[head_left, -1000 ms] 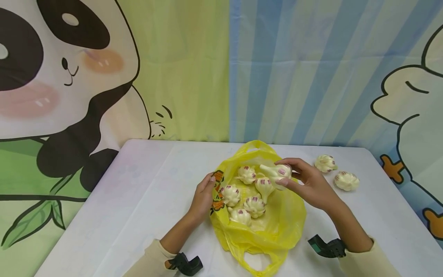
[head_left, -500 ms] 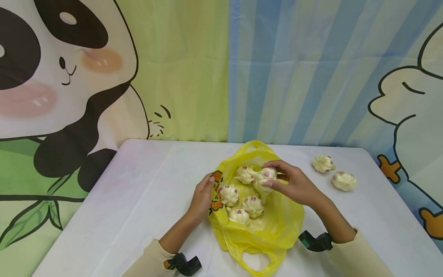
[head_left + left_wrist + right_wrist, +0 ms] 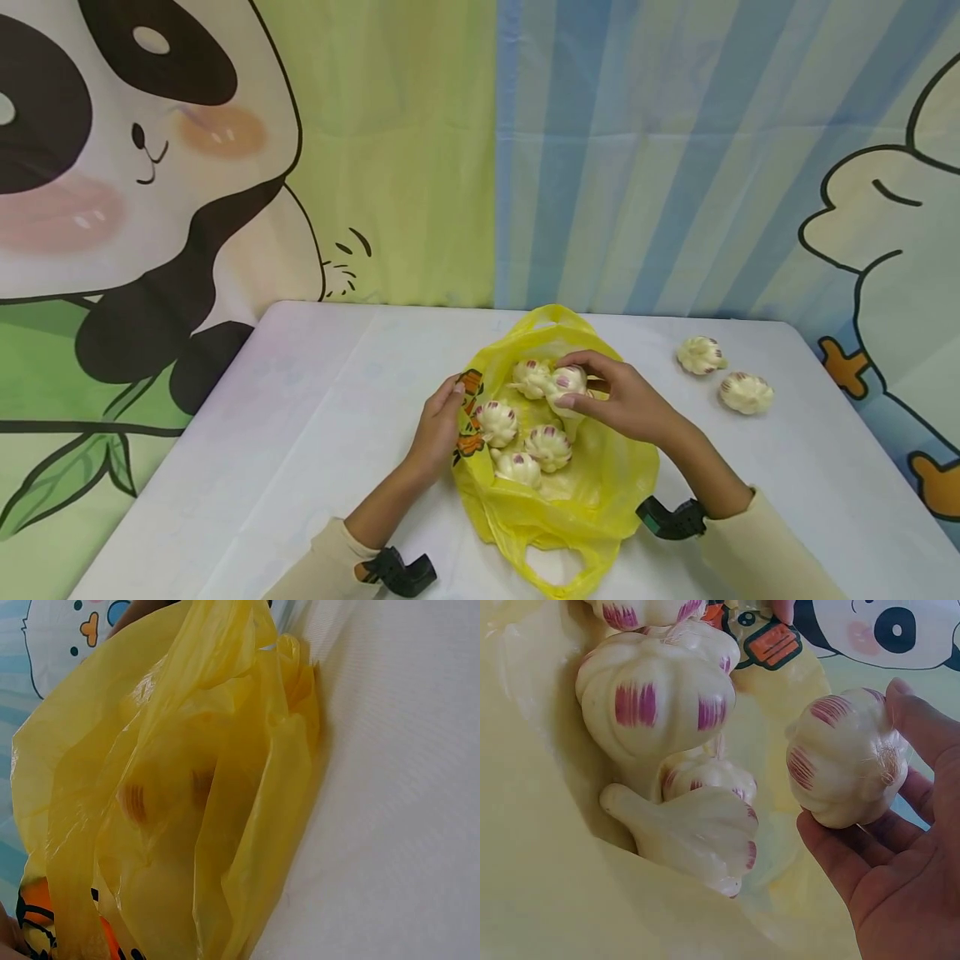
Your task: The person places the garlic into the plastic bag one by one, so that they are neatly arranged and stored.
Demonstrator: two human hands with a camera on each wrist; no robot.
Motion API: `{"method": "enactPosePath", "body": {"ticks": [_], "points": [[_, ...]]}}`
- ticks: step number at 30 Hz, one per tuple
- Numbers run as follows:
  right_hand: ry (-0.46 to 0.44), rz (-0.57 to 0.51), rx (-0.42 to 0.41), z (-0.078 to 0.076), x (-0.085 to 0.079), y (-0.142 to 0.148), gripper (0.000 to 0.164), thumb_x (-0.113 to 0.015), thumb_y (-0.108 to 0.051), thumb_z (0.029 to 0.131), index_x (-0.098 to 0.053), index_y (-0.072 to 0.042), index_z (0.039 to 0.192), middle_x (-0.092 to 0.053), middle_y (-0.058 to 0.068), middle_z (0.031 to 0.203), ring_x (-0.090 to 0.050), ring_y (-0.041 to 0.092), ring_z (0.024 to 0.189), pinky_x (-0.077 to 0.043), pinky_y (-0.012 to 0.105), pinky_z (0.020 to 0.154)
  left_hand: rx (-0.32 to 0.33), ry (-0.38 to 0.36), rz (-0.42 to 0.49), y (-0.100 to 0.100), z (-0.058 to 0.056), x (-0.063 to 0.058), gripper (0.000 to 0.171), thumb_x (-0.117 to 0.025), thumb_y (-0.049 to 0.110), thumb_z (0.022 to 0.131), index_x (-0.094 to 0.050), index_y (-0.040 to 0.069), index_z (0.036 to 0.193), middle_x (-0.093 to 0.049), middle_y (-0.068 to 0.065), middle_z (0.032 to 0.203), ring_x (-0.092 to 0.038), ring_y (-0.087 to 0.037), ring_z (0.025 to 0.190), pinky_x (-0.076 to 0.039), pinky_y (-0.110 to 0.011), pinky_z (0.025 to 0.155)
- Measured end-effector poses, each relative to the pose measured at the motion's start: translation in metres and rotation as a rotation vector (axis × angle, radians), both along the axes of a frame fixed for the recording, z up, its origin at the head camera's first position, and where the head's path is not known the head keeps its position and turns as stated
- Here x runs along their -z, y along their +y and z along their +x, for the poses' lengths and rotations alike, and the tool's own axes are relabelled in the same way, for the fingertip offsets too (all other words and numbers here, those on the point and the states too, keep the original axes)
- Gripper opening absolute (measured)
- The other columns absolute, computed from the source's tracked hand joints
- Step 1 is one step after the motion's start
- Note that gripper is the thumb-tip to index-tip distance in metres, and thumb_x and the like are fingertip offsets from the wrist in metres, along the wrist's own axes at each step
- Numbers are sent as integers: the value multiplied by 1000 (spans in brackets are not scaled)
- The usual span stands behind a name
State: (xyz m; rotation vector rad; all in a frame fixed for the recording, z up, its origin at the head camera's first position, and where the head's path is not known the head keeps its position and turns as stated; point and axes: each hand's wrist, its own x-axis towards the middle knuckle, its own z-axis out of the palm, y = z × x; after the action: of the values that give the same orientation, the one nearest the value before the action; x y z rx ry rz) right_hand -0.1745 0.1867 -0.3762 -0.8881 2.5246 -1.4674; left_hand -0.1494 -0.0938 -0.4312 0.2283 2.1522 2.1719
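Note:
My left hand (image 3: 437,427) grips the left edge of a yellow plastic bag (image 3: 618,479), where an orange and black print shows. The bag lies spread with its mouth facing up and several garlic bulbs (image 3: 550,447) inside. In the right wrist view, my right hand (image 3: 911,840) holds one white garlic bulb (image 3: 840,757) with purple streaks between thumb and fingers. From the head view that bulb is over the upper middle of the bag, overlapping another bulb (image 3: 531,378). The left wrist view shows mostly the bag's side (image 3: 165,780), with bulbs faint through the film.
Two garlic bulbs lie on the white table (image 3: 322,433) at the right, one farther back (image 3: 701,355) and one nearer (image 3: 747,392). A bag handle (image 3: 558,583) reaches toward the front edge. Behind the table hangs a printed cloth (image 3: 420,167) with a panda.
My right hand has moved left with the garlic bulb, from the bag's right side to over its middle, close to the bulbs inside. The left hand keeps its grip on the bag.

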Motion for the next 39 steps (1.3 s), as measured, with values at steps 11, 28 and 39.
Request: {"method": "enactPosePath", "body": {"ticks": [11, 28, 39], "points": [[-39, 0, -11, -4, 1, -8, 40, -71, -19, 91, -57, -8, 127, -57, 4, 123, -56, 20, 106, -46, 40, 96, 7, -5, -8, 1, 0, 1, 42, -29, 31, 108, -48, 10, 139, -54, -23, 124, -54, -32, 110, -45, -41, 93], [-7, 114, -47, -6, 10, -19, 44, -75, -29, 87, -61, -12, 126, -59, 2, 124, -55, 20, 102, -48, 41, 85, 8, -11, -21, 0, 2, -2, 40, -30, 32, 108, -48, 14, 139, -55, -21, 125, -55, -25, 105, -46, -37, 88], [-8, 143, -82, -4, 16, -22, 47, -73, -26, 89, -59, -7, 130, -55, 6, 132, -50, 29, 120, -45, 49, 95, 19, -12, -14, 1, 2, -1, 41, -28, 33, 108, -48, 13, 139, -54, -22, 121, -55, -28, 102, -48, -36, 86]]}}
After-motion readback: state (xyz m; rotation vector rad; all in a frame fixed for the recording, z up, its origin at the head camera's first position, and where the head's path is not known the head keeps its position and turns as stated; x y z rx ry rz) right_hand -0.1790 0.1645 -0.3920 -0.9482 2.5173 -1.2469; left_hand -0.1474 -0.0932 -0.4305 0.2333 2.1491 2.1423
